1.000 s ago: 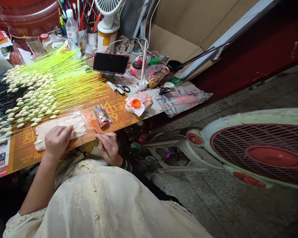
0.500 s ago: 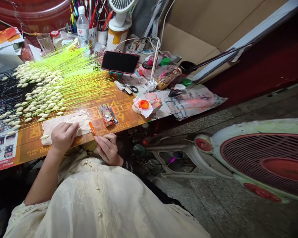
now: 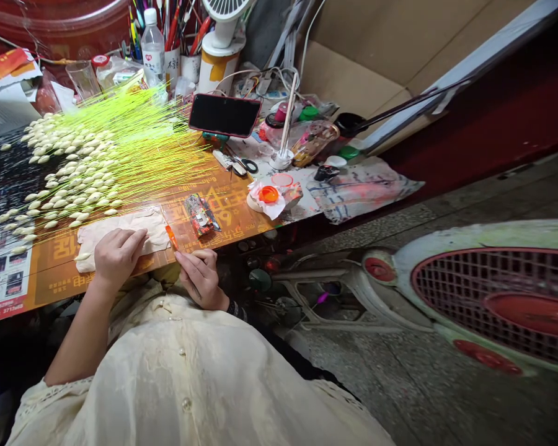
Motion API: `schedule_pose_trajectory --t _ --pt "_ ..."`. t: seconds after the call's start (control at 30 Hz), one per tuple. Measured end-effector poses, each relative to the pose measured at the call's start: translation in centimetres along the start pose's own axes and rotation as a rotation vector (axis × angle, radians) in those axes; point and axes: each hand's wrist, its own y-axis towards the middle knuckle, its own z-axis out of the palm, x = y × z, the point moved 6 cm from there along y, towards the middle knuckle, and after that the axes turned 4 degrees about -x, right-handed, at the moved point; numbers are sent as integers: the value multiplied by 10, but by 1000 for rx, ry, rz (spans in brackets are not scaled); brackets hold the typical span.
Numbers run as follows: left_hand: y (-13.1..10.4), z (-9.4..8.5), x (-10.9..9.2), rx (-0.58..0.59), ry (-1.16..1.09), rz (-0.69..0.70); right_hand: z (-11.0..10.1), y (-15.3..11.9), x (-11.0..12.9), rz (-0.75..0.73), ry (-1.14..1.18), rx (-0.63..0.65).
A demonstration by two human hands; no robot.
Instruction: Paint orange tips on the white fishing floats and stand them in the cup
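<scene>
My left hand [image 3: 118,257] is closed over a pale cloth [image 3: 151,230] at the table's front edge, its thumb and fingers pressed together on something too small to make out. A single cream bud-shaped piece [image 3: 82,256] lies on the cloth, just left of that hand. Between the fingers of my right hand [image 3: 202,279] is a slim orange tool [image 3: 171,236], its thin end pointing away over the cloth's right edge. A paint-smeared block [image 3: 201,215] lies beyond my right hand.
Many cream buds [image 3: 74,186] on yellow-green stems [image 3: 153,136] cover the table's left part. A phone [image 3: 224,115], scissors [image 3: 248,165] and a pot of orange paint [image 3: 268,194] are farther back. A large fan [image 3: 493,291] stands at the right, below table height.
The whole view has shifted very slightly. Both hands keep the same pose, and the orange tool remains in my right hand.
</scene>
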Motion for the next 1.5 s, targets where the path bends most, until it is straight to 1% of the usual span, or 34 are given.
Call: schedule_pose_trajectory --t 0.13,0.3,0.4,0.53,0.63,0.7,0.8,0.9,1.03,1.23,1.37,1.5 --pt "1 -2 -1 -14 -9 20 1 -2 -1 -6 -7 4" --pt "-1 1 3 17 -39 -35 -2 -1 -2 4 20 -38" --pt "-2 3 4 25 -45 -58 -5 0 1 -28 28 -53" --pt "-3 3 4 31 -28 -53 -3 0 6 -78 27 -32" --pt "-4 5 5 56 -48 -88 1 -1 9 -96 50 5" --pt "-5 5 5 60 -54 -96 6 -3 10 -89 27 47" --pt "-5 5 4 52 -19 -74 12 -5 10 -53 -22 82" --pt "-6 4 4 37 -18 -60 13 -5 10 -34 -36 86" --pt "-8 6 6 49 -60 -98 13 -5 11 -46 -25 70" --pt "-7 5 6 45 -57 -98 17 -10 6 -23 -43 113" --pt "-5 4 4 40 -41 -71 15 -9 6 -14 -46 99" --pt "-4 3 4 34 -52 -78 11 -5 9 -35 -12 53"
